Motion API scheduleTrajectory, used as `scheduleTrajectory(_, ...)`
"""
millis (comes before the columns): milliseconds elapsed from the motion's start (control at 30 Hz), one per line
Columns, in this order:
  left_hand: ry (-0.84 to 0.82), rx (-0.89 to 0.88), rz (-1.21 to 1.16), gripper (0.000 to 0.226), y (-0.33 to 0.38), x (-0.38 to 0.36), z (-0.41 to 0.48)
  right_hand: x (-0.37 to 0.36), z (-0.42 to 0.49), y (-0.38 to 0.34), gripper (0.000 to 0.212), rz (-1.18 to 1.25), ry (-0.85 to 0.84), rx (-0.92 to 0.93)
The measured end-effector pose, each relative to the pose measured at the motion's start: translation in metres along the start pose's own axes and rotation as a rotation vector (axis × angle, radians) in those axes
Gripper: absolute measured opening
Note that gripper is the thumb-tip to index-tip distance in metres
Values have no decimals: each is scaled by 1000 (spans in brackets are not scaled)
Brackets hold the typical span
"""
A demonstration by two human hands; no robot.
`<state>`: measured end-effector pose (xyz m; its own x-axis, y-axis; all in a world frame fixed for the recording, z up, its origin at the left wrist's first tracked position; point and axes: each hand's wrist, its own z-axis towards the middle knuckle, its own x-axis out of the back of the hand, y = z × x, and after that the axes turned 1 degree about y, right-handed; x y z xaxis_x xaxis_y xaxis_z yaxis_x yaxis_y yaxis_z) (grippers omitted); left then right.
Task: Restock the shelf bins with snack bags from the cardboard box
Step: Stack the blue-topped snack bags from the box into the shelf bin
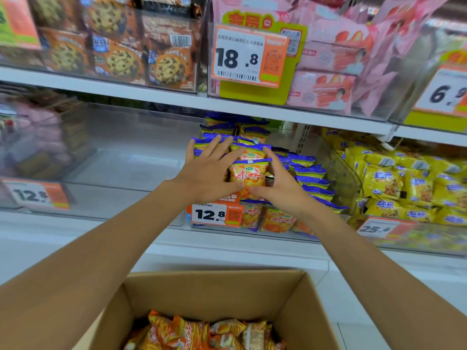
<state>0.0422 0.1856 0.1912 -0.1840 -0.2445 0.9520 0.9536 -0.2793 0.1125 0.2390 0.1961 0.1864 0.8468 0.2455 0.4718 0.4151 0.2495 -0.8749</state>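
Observation:
An orange snack bag (249, 174) with blue-edged top lies on the pile of like bags in the clear shelf bin (337, 160) on the middle shelf. My left hand (209, 170) rests flat on the pile at the bag's left, fingers straight and spread. On the bag's right side my right hand (280, 183) presses with straight fingers. The two thumbs nearly meet under the bag's lower edge. Below, the open cardboard box (214, 294) holds several more orange snack bags (202, 332).
A 12.8 price tag (209, 214) hangs on the bin's front. An empty clear bin (126, 160) stands to the left, a bin of yellow bags (404, 185) to the right. The upper shelf (151, 93) carries cookie packs and pink packs.

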Motion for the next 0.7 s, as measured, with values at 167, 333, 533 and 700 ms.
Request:
scheduleTrajectory(167,-23,17,-28,79,0,2,4,4,4,-1,101,93,78,-55)
scheduleTrajectory(333,-10,25,-24,81,2,1,5,-5,18,-2,102,100,-29,-196)
scheduleTrajectory(533,48,34,-48,88,2,7,2,-4,0,-5,114,112,94,-33)
scheduleTrajectory(700,146,67,-155,91,3,8,-9,-6,-16,-5,100,-100,186,125)
